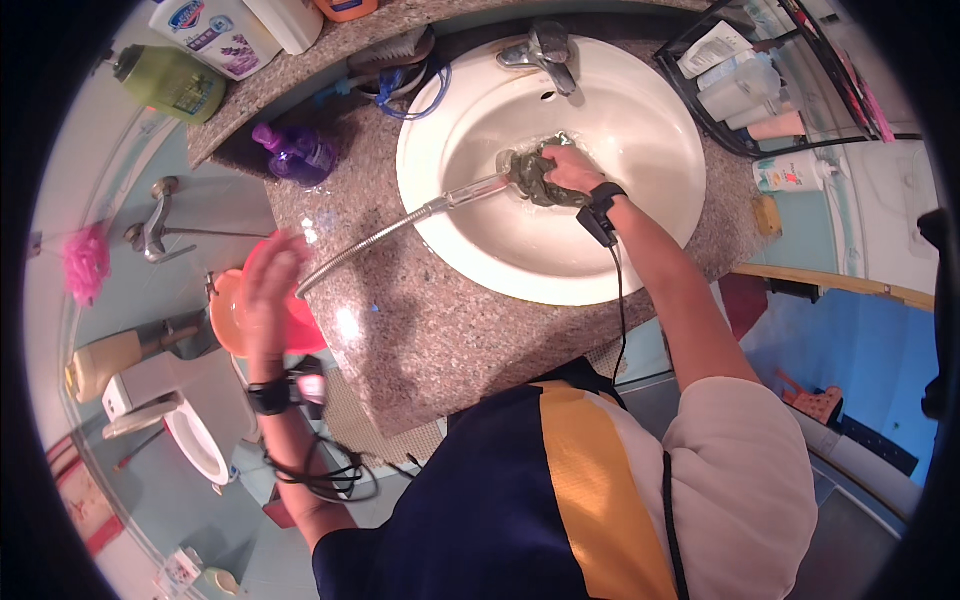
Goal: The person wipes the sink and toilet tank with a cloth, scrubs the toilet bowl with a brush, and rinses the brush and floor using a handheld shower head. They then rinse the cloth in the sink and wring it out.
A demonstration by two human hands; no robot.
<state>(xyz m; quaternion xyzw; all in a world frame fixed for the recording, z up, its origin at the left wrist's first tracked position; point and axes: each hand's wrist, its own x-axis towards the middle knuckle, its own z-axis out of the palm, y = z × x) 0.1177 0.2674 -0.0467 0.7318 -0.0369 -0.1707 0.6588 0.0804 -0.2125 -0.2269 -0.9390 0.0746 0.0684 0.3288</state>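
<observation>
My right hand (570, 168) is down in the white oval sink (480, 255), its fingers closed on a bunched, wet, dark green cloth-like thing (530, 178). A handheld shower head with a clear handle (478, 192) lies over the sink's left rim, its end against the green bundle. From its handle a metal hose (375, 238) runs across the counter and down past its left edge. My left hand (268, 295) is raised left of the counter, near the hose, blurred by motion, with its fingers stretched out and nothing visible in them.
A tap (545, 58) stands behind the basin. A purple pump bottle (298, 155) and a brush with a blue cord (400, 85) are at the back left. A black rack (775, 85) holds tubes at right. Red and orange basins (230, 312) and a toilet (195, 440) are at left.
</observation>
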